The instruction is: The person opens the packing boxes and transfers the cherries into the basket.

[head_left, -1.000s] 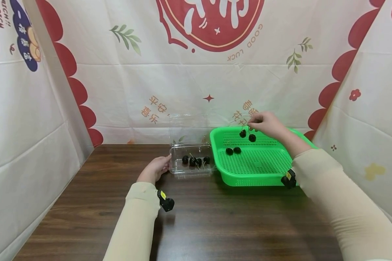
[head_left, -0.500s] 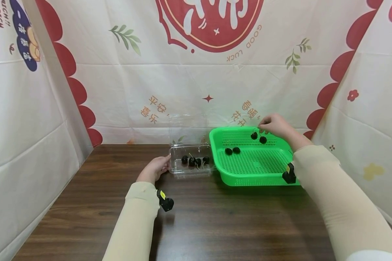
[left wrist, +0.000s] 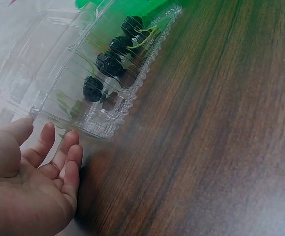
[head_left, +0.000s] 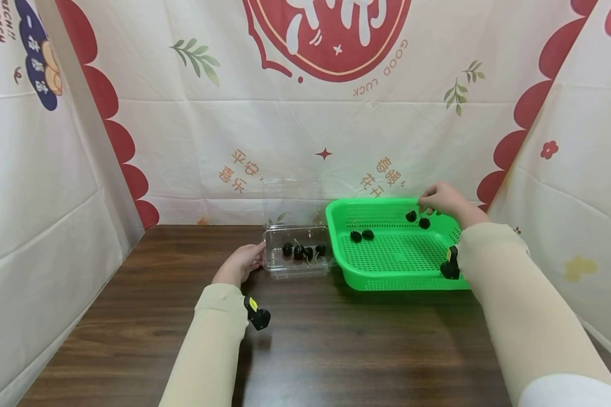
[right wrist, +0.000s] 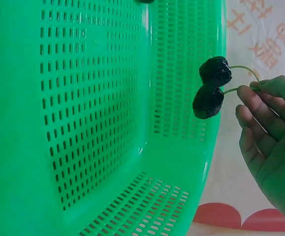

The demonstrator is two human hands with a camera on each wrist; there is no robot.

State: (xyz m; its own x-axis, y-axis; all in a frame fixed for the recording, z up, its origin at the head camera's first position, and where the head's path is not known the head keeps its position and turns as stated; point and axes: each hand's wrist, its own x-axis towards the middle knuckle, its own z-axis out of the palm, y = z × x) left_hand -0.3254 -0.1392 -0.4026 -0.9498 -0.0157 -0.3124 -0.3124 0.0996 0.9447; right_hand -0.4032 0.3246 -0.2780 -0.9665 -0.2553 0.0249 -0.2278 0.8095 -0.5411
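My right hand (head_left: 443, 199) pinches the thin stems of a pair of dark cherries (right wrist: 212, 88) between thumb and forefinger. The pair hangs over the right part of a green plastic basket (head_left: 402, 280), near its back wall. Two other cherries (head_left: 362, 236) lie on the basket floor at the left. At the end of a clear plastic box (left wrist: 105, 129), my left hand (head_left: 241, 263) rests its relaxed fingertips against the wall, thumb by the hinge corner. Several dark cherries with stems (left wrist: 109, 64) lie in that box, its lid (head_left: 292, 200) raised at the back.
A brown wooden table (head_left: 310, 345) carries the box and basket, which stand side by side near its back edge. A printed cloth (head_left: 193, 141) hangs close behind them, with more cloth on both sides.
My right hand has moved to the right and slightly lower over the basket, carrying the pair of cherries. My left hand and the box stay where they were.
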